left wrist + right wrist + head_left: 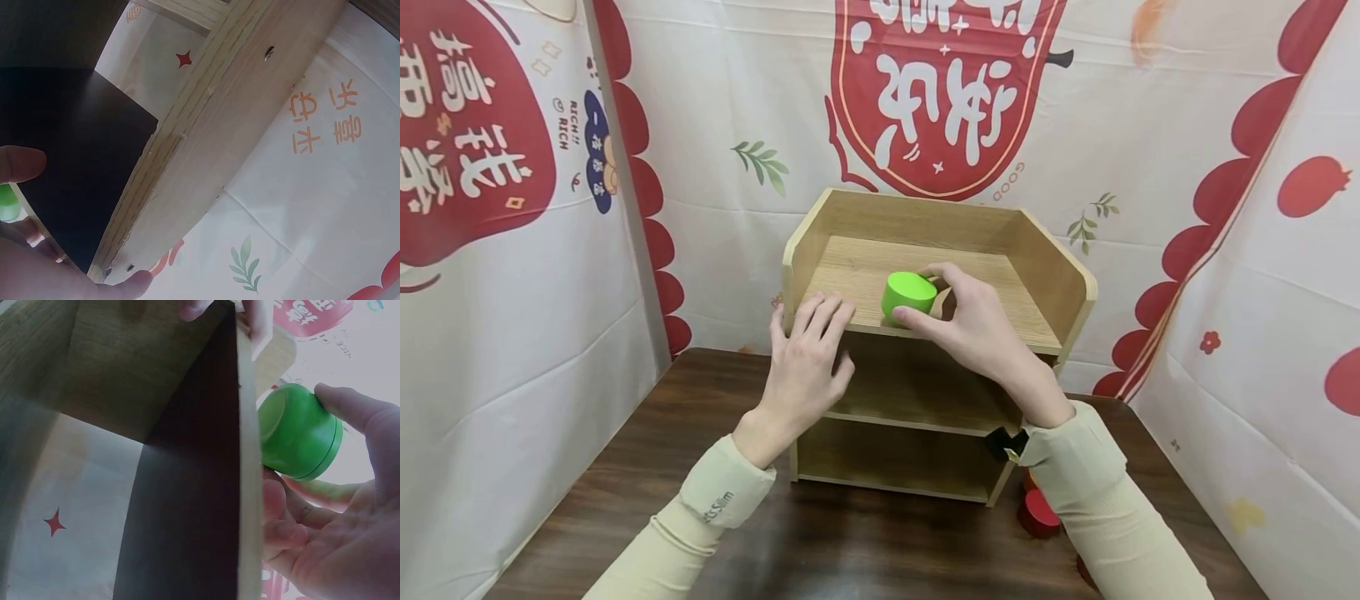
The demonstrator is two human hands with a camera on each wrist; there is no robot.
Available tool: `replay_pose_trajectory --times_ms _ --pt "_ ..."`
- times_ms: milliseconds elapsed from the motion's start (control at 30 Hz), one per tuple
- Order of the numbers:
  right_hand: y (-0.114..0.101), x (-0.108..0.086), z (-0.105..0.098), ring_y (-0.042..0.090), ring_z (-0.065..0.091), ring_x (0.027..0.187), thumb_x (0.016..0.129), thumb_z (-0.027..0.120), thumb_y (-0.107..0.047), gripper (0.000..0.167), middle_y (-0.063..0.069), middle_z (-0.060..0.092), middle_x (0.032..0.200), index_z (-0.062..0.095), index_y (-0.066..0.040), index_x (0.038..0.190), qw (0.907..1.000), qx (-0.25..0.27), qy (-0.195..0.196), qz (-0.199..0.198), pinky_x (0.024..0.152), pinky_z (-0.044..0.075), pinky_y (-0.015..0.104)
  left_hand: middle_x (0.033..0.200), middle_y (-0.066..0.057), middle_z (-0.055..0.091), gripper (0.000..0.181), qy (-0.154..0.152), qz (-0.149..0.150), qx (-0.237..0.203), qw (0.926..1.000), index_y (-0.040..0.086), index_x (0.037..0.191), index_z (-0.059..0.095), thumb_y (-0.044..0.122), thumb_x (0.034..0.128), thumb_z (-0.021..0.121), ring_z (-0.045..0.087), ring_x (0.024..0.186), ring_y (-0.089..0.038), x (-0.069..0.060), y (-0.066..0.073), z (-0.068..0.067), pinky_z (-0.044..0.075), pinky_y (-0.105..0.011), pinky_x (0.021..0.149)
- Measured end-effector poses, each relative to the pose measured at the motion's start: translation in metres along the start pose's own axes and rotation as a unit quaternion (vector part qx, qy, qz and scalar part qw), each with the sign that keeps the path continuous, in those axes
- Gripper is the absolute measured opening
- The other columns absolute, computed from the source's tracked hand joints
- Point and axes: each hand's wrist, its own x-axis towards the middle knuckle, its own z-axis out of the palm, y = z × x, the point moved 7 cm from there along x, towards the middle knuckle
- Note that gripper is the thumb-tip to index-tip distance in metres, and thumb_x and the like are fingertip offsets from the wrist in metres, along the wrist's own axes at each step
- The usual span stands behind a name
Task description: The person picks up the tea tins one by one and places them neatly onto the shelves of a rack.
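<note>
A bright green cylinder (pixel 910 293) is at the front of the top board of a small wooden shelf unit (pixel 917 252). My right hand (pixel 973 321) pinches it, thumb at the front and fingers behind. In the right wrist view, the green cylinder (pixel 301 432) shows a groove near one end, with the thumb on one side and fingers on the other. My left hand (pixel 805 362) holds the unit's front left corner. Its fingers lie over the top board, and its thumb (pixel 22 164) sits below it. One fingertip touches the outer side panel (pixel 206 144).
Below the top board are two more shelf levels (pixel 910 425). On the dark wooden table (pixel 730 517), a red cylinder (pixel 1039 512) and an orange piece stand right of the unit, partly behind my right sleeve. A printed cloth (pixel 715 92) surrounds the table's back and sides.
</note>
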Motion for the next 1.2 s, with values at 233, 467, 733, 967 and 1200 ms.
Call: replay_pose_trajectory --times_ms 233,467,733,967,1200 --pt "0.006 0.011 0.010 0.022 0.053 0.070 0.079 0.076 -0.038 0.056 0.010 0.065 0.098 0.059 -0.008 0.122 0.9996 -0.002 -0.014 0.025 0.060 0.041 0.029 0.138 -0.008 0.052 0.060 -0.006 -0.004 -0.001 1.0000 0.012 0.134 0.050 0.010 0.0772 0.067 0.039 0.135 -0.028 0.000 0.000 0.001 0.023 -0.070 0.106" --pt "0.009 0.015 0.015 0.022 0.055 0.072 0.079 0.076 -0.038 0.057 0.011 0.065 0.098 0.058 -0.007 0.123 0.9991 -0.016 -0.023 0.031 0.062 0.043 0.030 0.139 -0.008 0.052 0.060 -0.006 -0.006 0.003 1.0000 0.013 0.134 0.050 0.011 0.0768 0.067 0.039 0.135 -0.028 0.002 0.001 0.002 0.025 -0.069 0.106" --pt "0.010 0.015 0.020 0.023 0.057 0.077 0.080 0.076 -0.039 0.061 0.012 0.065 0.105 0.055 -0.005 0.127 0.9985 -0.028 -0.035 0.031 0.065 0.045 0.030 0.139 -0.008 0.051 0.059 -0.010 -0.008 0.005 0.9999 0.013 0.135 0.050 0.011 0.0778 0.066 0.039 0.136 -0.027 0.001 0.000 0.002 0.025 -0.069 0.106" --pt "0.008 0.002 0.008 0.027 0.052 0.081 0.080 0.075 -0.038 0.069 0.015 0.059 0.116 0.049 -0.004 0.134 0.9995 -0.026 -0.002 0.020 0.072 0.041 0.034 0.138 -0.008 0.052 0.059 -0.001 -0.004 0.010 0.9999 0.013 0.134 0.050 0.011 0.0765 0.067 0.040 0.134 -0.027 0.001 0.002 0.002 0.025 -0.069 0.106" --pt "0.003 -0.032 -0.018 0.022 0.052 0.077 0.083 0.074 -0.025 0.050 0.015 0.064 0.106 0.056 -0.004 0.125 0.9949 -0.035 0.088 -0.034 0.069 0.040 0.032 0.137 -0.007 0.053 0.060 0.003 -0.005 0.007 1.0000 0.013 0.135 0.050 0.011 0.0775 0.067 0.040 0.134 -0.027 0.000 0.001 0.002 0.025 -0.069 0.106"
